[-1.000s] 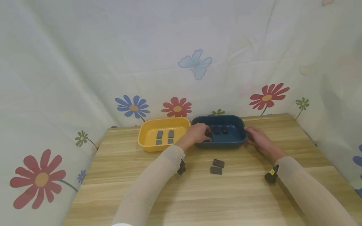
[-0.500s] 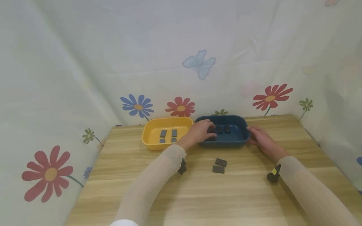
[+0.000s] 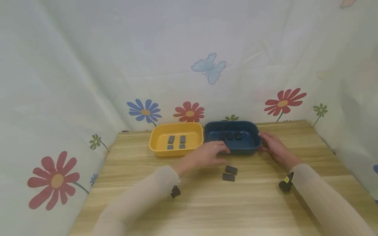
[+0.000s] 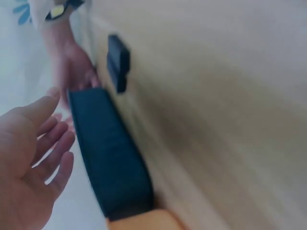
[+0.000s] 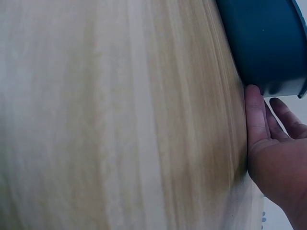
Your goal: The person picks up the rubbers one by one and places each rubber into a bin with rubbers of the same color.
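Note:
My left hand (image 3: 208, 154) hovers in front of the blue bin (image 3: 251, 149), its fingers loosely bent and nothing between them, as the left wrist view also shows. Inside the bin lie three dark rectangular pieces (image 3: 230, 135) in a row. My right hand (image 3: 274, 146) rests by the bin's right end; in the right wrist view the fingertips of this hand (image 5: 276, 148) touch the bin's wall (image 5: 264, 43) with fairly straight fingers. Two dark grey rectangular pieces lie on the table just right of my left hand: one (image 3: 231, 169) behind the other (image 3: 228, 177).
Left of the blue bin, side by side with it, stands a yellow bin (image 3: 156, 149) holding several grey pieces (image 3: 182, 139). Both sit near the back of the wood-grain table (image 3: 224, 209), before a flowered cloth (image 3: 165, 59).
My left hand has come out of the blue bin toward the table's front, leaving a dark piece beside the two others inside. My right hand stays at the bin's right end.

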The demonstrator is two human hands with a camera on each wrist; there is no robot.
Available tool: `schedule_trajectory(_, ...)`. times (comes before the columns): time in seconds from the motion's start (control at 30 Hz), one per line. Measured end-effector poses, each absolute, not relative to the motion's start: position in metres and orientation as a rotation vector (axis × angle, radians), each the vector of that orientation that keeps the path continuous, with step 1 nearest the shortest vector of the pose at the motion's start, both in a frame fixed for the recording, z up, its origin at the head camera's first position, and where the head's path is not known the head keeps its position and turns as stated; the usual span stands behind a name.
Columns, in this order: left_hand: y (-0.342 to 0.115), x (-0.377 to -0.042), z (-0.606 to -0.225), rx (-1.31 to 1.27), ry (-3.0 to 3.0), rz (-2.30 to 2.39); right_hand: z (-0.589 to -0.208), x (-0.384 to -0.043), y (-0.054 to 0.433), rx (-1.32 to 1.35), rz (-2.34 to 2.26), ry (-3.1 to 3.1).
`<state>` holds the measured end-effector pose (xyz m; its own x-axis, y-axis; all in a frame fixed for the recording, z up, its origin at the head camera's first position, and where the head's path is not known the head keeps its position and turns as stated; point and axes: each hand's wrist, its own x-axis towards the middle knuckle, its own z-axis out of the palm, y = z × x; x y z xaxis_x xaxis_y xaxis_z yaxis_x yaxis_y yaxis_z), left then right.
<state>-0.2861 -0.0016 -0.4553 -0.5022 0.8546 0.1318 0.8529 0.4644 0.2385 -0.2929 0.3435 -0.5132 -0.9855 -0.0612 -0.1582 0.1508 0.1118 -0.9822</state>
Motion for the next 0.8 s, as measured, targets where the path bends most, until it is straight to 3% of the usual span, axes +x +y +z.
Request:
schedule_trajectory(0.47,0.007,-0.271,-0.499,1.565,2.551,0.45,-0.513,-0.288,0.338,0.094,-1.935,2.228)
schedule_trajectory(0.8,0.012,-0.276,-0.501,1.569,2.54,0.474,-0.511,-0.29,0.341,0.078,-1.976,2.234)
